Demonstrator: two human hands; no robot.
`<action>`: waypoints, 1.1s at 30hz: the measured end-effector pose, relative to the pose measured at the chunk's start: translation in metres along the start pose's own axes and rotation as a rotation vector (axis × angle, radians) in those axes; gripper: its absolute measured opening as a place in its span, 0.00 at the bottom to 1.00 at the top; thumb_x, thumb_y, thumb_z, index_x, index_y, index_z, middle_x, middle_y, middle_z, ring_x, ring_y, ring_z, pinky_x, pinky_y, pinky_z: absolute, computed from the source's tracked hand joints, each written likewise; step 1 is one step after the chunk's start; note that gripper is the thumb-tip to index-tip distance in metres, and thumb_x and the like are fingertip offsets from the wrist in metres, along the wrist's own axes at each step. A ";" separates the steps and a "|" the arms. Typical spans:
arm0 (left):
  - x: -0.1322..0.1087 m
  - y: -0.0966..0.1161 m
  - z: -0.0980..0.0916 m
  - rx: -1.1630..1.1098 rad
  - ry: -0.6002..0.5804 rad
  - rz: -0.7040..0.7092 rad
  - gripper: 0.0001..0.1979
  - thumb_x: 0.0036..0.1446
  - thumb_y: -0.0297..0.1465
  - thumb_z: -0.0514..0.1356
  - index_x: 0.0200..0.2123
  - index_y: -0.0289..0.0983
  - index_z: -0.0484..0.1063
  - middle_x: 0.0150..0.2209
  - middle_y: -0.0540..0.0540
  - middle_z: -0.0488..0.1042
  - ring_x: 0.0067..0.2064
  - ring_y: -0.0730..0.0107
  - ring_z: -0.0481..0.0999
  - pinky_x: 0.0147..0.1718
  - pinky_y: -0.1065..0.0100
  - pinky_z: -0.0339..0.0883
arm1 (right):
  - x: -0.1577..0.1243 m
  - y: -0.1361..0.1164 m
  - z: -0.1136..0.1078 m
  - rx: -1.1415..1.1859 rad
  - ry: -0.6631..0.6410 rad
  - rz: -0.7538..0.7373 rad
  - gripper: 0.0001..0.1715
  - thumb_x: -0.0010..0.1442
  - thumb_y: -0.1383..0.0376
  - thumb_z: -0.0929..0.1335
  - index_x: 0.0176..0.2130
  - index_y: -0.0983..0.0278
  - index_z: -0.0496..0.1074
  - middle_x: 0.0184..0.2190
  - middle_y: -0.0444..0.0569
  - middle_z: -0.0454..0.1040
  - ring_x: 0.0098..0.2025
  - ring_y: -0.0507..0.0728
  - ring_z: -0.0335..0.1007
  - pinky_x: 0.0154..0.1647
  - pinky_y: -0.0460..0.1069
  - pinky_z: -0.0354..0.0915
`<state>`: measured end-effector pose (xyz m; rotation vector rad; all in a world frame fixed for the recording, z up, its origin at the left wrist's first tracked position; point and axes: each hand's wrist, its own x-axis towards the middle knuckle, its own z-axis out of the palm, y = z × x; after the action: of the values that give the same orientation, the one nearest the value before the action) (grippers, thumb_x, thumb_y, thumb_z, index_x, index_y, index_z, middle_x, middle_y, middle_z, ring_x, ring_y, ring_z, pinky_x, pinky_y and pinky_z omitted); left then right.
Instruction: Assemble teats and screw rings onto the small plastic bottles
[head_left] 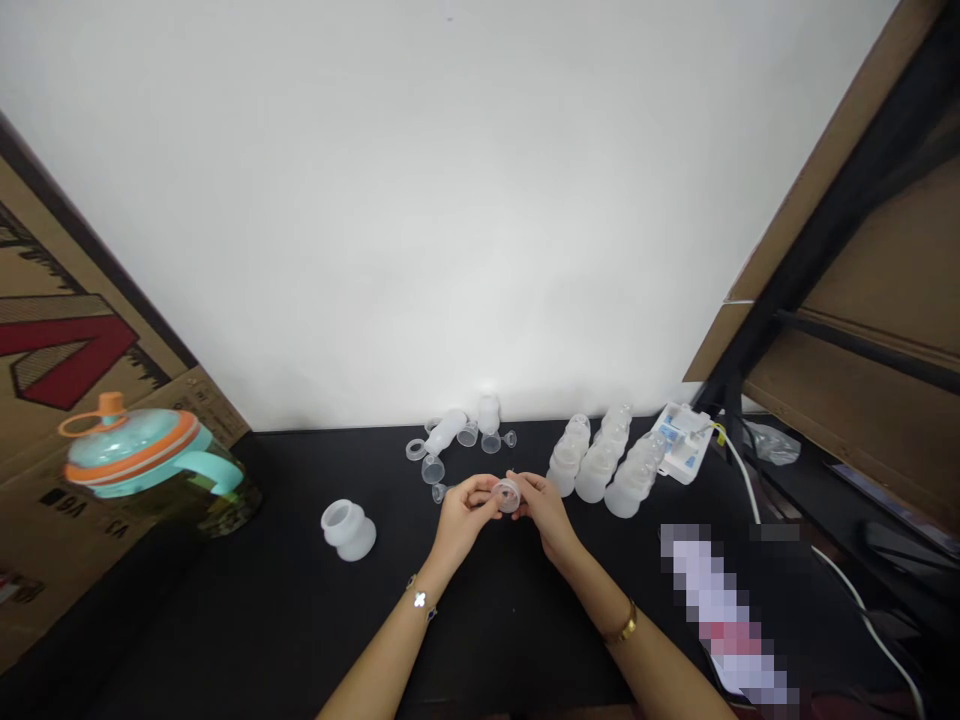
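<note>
Both my hands meet over the middle of the black tabletop. Between them is a small clear ring-shaped bottle collar [508,495], its round opening facing me. My left hand [466,510] pinches its left side, while the fingers of my right hand [544,508] close on the right side; whether a nipple sits inside it is too small to tell. An open, frosted baby bottle body [350,532] stands tilted in view to the left of my left hand. Just behind my hands lie loose clear bottle parts [433,469] and a white bottle body [448,430].
Assembled bottles [634,480] stand in rows to the right, by a white power box [684,440] with a cable. A large teal-lidded jug [142,455] is at far left, before a cardboard box [45,540]. A blurred-out phone-like object [724,620] lies front right.
</note>
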<state>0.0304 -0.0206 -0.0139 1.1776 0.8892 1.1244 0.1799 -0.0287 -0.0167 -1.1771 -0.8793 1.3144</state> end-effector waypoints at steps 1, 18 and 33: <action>0.000 0.000 0.000 0.004 0.001 0.004 0.21 0.45 0.41 0.74 0.37 0.32 0.78 0.35 0.43 0.81 0.34 0.64 0.82 0.30 0.69 0.79 | 0.000 0.000 0.000 0.001 0.001 -0.004 0.29 0.47 0.43 0.76 0.25 0.67 0.78 0.21 0.44 0.70 0.22 0.50 0.63 0.21 0.44 0.63; -0.003 -0.003 0.003 0.052 -0.015 0.030 0.21 0.51 0.42 0.70 0.42 0.34 0.75 0.36 0.44 0.80 0.36 0.64 0.82 0.29 0.71 0.77 | -0.002 -0.003 0.002 0.004 0.014 -0.059 0.28 0.49 0.43 0.76 0.24 0.65 0.77 0.21 0.44 0.70 0.22 0.50 0.62 0.21 0.45 0.61; -0.002 0.006 0.001 0.073 -0.068 -0.091 0.21 0.46 0.37 0.70 0.44 0.35 0.74 0.32 0.45 0.82 0.33 0.64 0.82 0.26 0.71 0.75 | -0.001 0.001 0.001 -0.044 0.015 -0.076 0.29 0.49 0.41 0.75 0.24 0.65 0.76 0.20 0.44 0.70 0.21 0.50 0.62 0.21 0.46 0.61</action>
<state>0.0296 -0.0230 -0.0082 1.2153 0.9284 0.9799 0.1783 -0.0296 -0.0172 -1.1751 -0.9373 1.2286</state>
